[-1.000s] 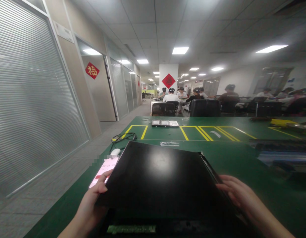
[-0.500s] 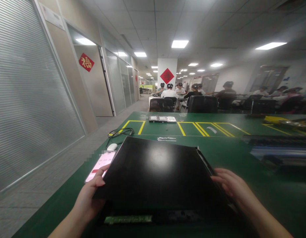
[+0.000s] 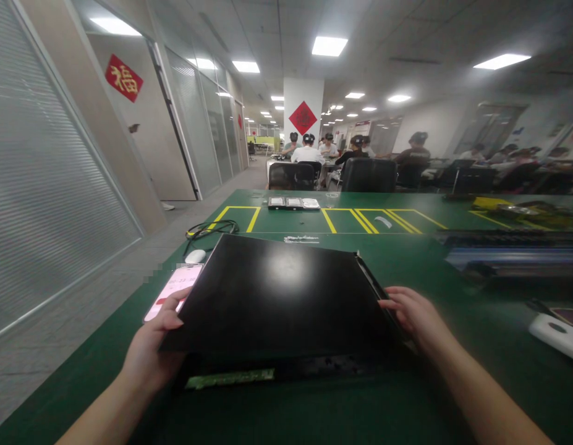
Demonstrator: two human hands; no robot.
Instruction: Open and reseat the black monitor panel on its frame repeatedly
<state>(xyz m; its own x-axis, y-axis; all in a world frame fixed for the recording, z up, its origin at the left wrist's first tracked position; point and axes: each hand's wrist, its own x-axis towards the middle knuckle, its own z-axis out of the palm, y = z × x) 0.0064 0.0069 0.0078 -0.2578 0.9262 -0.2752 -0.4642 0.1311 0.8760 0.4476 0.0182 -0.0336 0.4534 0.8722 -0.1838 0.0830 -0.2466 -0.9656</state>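
A glossy black flat panel [image 3: 272, 303], which looks like a display screen, lies between my hands and mirrors a ceiling light. My left hand [image 3: 159, 330] pinches its left edge near the front corner, thumb on top. On the right side, my right hand [image 3: 409, 315] grips the edge, where a thin strip of frame stands slightly apart from the panel. A green circuit board strip [image 3: 230, 378] shows below the near edge. The panel's underside is hidden.
The green table [image 3: 249, 414] holds a lit phone [image 3: 172, 293], a white mouse [image 3: 195, 256], a black cable [image 3: 212, 228], and hard drives [image 3: 293, 203]. Blurred long parts [image 3: 522, 256] and a white device [image 3: 557, 337] lie right. People [image 3: 309, 148] sit at tables beyond.
My view has tipped downward and a little to the right, so the scene sits higher and more leftward. Both hands keep hold of the panel. The white device has come into view.
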